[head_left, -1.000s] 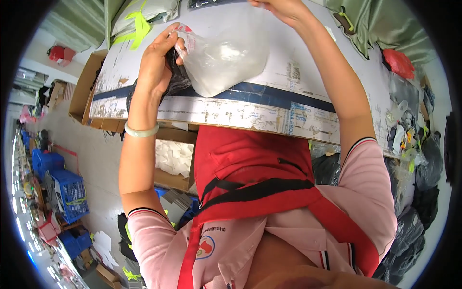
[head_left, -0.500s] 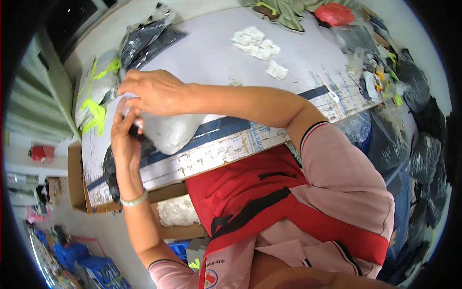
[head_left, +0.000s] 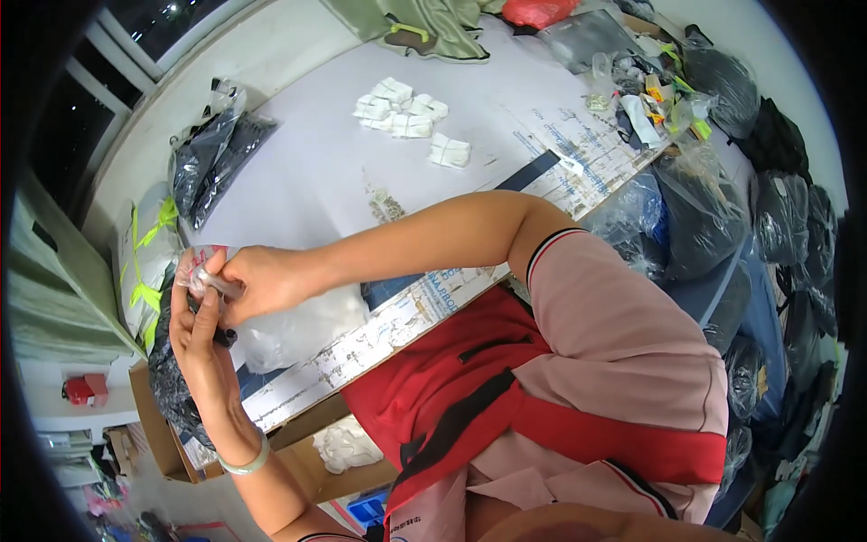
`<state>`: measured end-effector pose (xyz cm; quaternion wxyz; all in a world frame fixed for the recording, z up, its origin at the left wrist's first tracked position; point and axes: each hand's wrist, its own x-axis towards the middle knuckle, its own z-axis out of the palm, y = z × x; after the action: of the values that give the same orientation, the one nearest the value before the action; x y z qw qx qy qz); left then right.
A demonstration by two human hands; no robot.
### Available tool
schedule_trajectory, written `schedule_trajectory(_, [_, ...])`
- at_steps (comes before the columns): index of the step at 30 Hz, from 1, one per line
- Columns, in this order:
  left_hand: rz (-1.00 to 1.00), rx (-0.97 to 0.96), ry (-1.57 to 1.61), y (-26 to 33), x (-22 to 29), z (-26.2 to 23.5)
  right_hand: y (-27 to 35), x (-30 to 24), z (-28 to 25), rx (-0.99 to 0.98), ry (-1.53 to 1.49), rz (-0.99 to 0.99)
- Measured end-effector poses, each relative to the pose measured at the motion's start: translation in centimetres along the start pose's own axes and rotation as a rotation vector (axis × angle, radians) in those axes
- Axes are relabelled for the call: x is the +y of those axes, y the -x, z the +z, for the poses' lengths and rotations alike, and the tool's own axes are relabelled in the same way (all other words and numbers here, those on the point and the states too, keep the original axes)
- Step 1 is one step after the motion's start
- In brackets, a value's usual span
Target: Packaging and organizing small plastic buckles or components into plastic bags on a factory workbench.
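One clear plastic bag [head_left: 307,332], over the tabletop's [head_left: 307,163] near edge, toward its left end. Held at the gathered neck with fingers of left hand [head_left: 193,332] and right hand [head_left: 271,278] clamped on film — best to pinch firmly, pull evenly, avoid tearing.

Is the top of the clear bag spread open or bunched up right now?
Bunched up: the clear bag narrows to a thin, gathered neck between the left hand and right hand.

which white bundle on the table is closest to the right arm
The lone bundle, nearest the right arm; the other white bundles lie clustered behind it, to its left.
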<state>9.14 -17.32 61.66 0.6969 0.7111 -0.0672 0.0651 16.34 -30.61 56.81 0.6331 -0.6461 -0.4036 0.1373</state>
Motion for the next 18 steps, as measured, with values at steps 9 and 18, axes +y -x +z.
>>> schedule_trajectory(9, [-0.074,-0.109,0.049,-2.0,-0.3,4.2,3.3,0.6,-4.3,0.087,-0.02,-0.044])
schedule_trajectory(18, [-0.234,-0.193,-0.009,-5.3,-1.2,7.2,8.3,-3.2,-17.8,0.227,-0.296,0.015])
